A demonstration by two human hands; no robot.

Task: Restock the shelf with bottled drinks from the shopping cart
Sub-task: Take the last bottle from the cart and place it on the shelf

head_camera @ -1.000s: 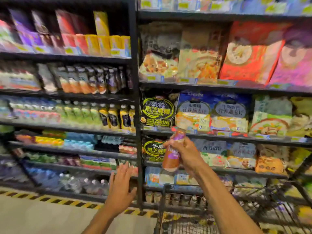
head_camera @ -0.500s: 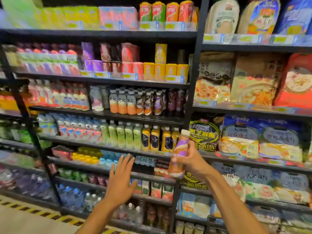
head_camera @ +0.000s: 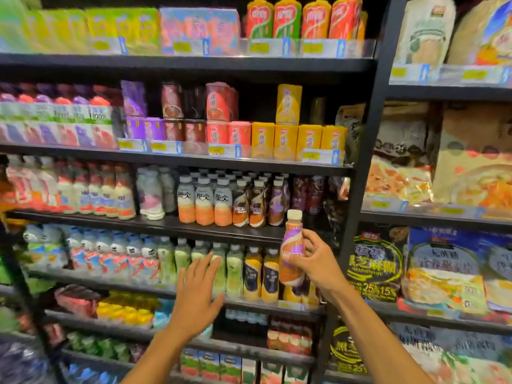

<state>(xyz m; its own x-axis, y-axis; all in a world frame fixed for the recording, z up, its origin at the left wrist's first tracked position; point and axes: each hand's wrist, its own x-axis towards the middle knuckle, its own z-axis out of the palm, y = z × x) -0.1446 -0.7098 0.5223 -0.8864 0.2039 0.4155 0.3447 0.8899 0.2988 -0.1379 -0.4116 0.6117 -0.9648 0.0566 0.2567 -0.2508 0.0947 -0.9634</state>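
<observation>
Apparently well-stocked shelving (head_camera: 194, 66) behind bottle (head_camera: 293, 239).

A glossy plastic bottle (head_camera: 291, 253) with a smooth pale cap is seen. The shelf (head_camera: 210, 232) is made of matt black metal. Snack bags (head_camera: 399, 173) are wrapped in shiny film.

The right hand (head_camera: 314, 263) grips an upright purple-and-orange plastic bottle with a cream cap (head_camera: 292, 246). Left of that grip, the left hand (head_camera: 198, 296) hovers with fingers spread before green-labelled bottles (head_camera: 219, 270) on the black metal shelf (head_camera: 166, 227).
</observation>
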